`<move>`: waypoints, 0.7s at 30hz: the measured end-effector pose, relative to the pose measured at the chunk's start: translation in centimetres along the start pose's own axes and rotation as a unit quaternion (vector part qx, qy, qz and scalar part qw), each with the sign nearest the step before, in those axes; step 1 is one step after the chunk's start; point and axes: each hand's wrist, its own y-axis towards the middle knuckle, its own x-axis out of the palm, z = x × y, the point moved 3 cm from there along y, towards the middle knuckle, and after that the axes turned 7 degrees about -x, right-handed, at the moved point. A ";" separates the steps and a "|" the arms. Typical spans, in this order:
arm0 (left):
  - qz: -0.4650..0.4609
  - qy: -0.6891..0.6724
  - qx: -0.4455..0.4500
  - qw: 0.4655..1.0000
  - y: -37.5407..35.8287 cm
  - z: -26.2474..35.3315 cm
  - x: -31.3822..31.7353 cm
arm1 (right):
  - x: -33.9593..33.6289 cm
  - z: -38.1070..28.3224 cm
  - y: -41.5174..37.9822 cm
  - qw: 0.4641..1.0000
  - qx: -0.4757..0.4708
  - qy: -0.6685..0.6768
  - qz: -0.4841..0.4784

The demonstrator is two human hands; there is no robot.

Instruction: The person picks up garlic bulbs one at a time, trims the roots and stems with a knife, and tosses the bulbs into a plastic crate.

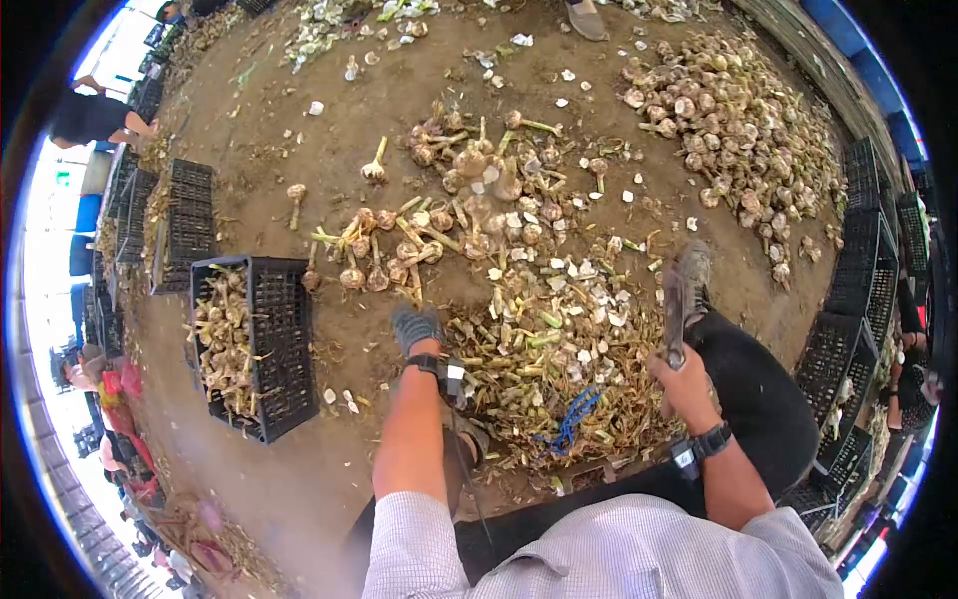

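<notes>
My left hand [416, 329], in a grey-blue glove, is low over the ground at the near edge of a loose group of garlic bulbs. Its fingers are closed around the end of a garlic stalk [415, 288], whose bulb lies among the others. Dirty garlic bulbs [351, 278] with long stalks lie just beyond. On the right, my bare right hand [685, 384] is wrapped around the handle of metal shears [676, 309], which point away from me. Between my hands spreads a heap of cut stalks and peelings [559, 349], with blue cord [572, 419] on it.
A black crate [284, 344] full of garlic stands at left, with more crates [190, 215] behind it. A large garlic pile [743, 130] lies at far right, beside stacked black crates [833, 364]. Another person [95, 118] is at upper left; a shoe [587, 20] shows at the top.
</notes>
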 end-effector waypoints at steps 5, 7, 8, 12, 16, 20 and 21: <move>-0.032 -0.030 -0.053 0.998 3.1 2.2 -1.4 | 1.8 0.9 0.5 0.996 0.039 -0.081 -0.026; -0.150 0.008 -0.042 0.988 4.4 2.7 -0.4 | 2.2 1.7 0.6 0.996 0.046 -0.074 -0.036; -0.157 0.039 0.007 0.987 4.4 2.3 0.5 | 2.3 1.4 0.5 0.992 0.061 -0.094 -0.053; -0.213 -0.052 0.153 0.964 0.1 1.8 0.9 | 3.2 2.6 0.5 0.998 -0.022 -0.046 -0.042; -0.398 -0.410 0.106 0.814 -9.1 1.3 0.6 | 3.7 2.6 0.5 0.993 -0.051 -0.038 -0.095; -0.460 -0.557 0.128 0.679 -18.7 2.4 -2.8 | 2.8 7.9 4.3 0.973 -0.145 -0.107 -0.145; -0.413 -0.555 0.222 0.687 -20.6 3.0 -4.2 | 3.1 8.6 5.4 0.972 -0.117 -0.095 -0.182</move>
